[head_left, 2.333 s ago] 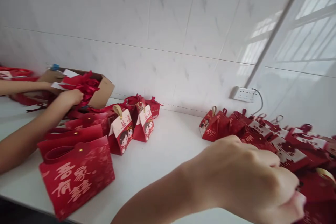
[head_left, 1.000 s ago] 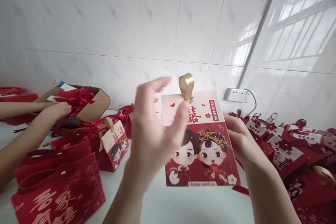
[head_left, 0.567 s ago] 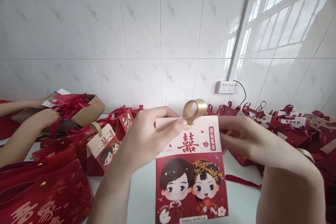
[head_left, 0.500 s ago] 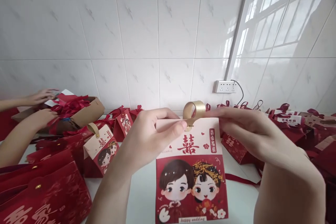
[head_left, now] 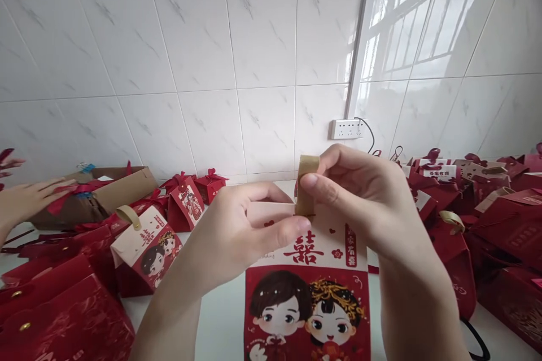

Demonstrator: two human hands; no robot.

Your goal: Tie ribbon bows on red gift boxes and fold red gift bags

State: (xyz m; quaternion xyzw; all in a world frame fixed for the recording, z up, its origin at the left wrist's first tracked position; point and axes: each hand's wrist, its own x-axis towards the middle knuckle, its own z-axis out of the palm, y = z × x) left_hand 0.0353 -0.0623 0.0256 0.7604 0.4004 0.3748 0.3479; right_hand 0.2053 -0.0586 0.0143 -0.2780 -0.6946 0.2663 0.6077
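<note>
Centred before me is a red and cream wedding gift box (head_left: 307, 304), printed with a cartoon couple and a red double-happiness sign. My left hand (head_left: 254, 225) pinches its cream top edge, the thumb on the front face and the fingers behind. A gold ribbon handle (head_left: 305, 192) comes up through a slot near that top edge. Between thumb and fingertips, my right hand (head_left: 355, 194) grips this ribbon just above the slot. The lower end of the ribbon behind the box is hidden.
At left a finished box of the same print (head_left: 148, 254) stands near large red bags (head_left: 68, 316). A co-worker's hand (head_left: 46, 197) reaches to a cardboard box (head_left: 122, 192) with red ribbons. More red boxes (head_left: 508, 220) crowd the right; a power strip (head_left: 348, 129) is on the wall.
My right hand has gone from touching the gold loop with extended fingers to pinching the ribbon, which is now upright and flatter. The view has shifted; the co-worker's hands have moved.
</note>
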